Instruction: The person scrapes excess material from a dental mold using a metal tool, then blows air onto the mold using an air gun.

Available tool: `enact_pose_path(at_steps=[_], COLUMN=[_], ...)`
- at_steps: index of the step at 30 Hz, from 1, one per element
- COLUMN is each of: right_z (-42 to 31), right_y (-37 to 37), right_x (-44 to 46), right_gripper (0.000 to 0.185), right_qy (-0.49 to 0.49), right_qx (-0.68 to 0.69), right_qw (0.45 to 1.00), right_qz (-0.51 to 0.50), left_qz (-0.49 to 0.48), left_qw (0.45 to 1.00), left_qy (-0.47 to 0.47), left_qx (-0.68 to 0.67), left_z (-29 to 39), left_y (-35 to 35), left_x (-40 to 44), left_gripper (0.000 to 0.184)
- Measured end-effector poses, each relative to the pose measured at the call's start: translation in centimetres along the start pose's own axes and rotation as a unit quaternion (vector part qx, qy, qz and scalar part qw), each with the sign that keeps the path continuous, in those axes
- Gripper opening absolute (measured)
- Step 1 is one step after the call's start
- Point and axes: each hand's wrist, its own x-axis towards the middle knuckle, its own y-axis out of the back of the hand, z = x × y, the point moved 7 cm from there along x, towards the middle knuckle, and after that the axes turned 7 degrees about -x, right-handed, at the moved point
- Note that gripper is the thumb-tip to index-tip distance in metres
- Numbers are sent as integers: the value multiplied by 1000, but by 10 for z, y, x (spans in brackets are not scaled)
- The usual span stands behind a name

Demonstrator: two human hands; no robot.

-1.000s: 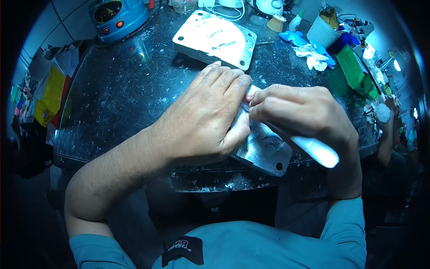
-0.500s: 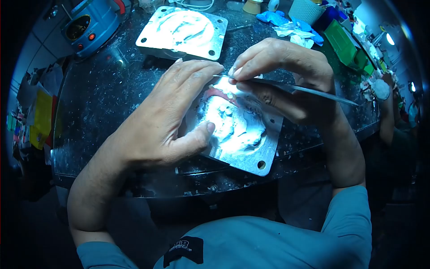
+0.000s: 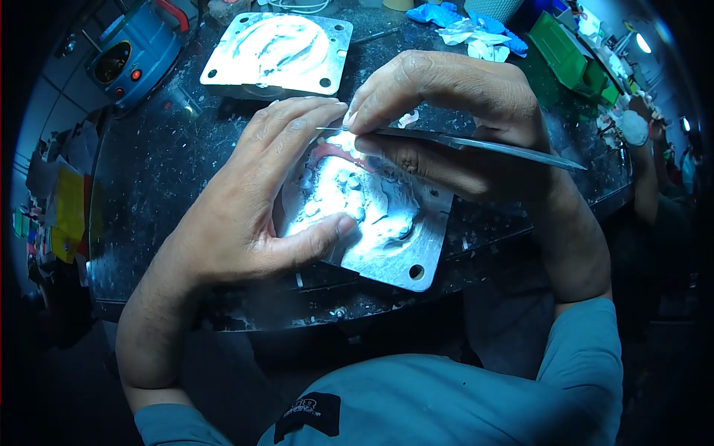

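In front of me lies a metal dental flask half (image 3: 425,241), filled with white plaster (image 3: 375,212) under glaring light. A curved pink strip (image 3: 338,152) with pale tooth-like shapes is set in its far part. My left hand (image 3: 249,197) grips the flask's left side, its thumb resting over the plaster and its fingers reaching the far edge. Between the thumb and fingers of my right hand (image 3: 465,111) is a slim metal carving tool (image 3: 513,151), held nearly level. Its thin tip points left, above the flask's far part near my left fingertips. Glare hides whether it touches anything.
Another plaster-filled flask half (image 3: 335,56) lies at the back. A blue machine (image 3: 141,56) stands back left. Crumpled blue gloves (image 3: 435,13), white tissue (image 3: 476,41) and a green bin (image 3: 558,52) are back right. Another person's arm (image 3: 645,178) shows at far right.
The view has shifted, so the flask halves sit further left in it. The tool tip has moved slightly left over the flask. Both hands keep their holds.
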Motion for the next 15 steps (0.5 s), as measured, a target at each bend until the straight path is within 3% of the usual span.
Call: enact_pose_path(at_steps=[5, 8, 15], right_z=[5, 9, 10], right_y=[0, 0, 1], right_x=[0, -2, -2], right_gripper=[22, 21, 20], right_qy=[-42, -39, -80], right_qx=[39, 46, 73], right_qw=[998, 998, 994], right_qz=[-11, 7, -10], left_qz=[-17, -23, -33], left_qw=[999, 998, 997], left_qy=[-37, -39, -67], left_qx=[23, 33, 16], left_z=[6, 2, -5], left_y=[2, 3, 11], left_x=[1, 0, 1], left_gripper=[136, 148, 139])
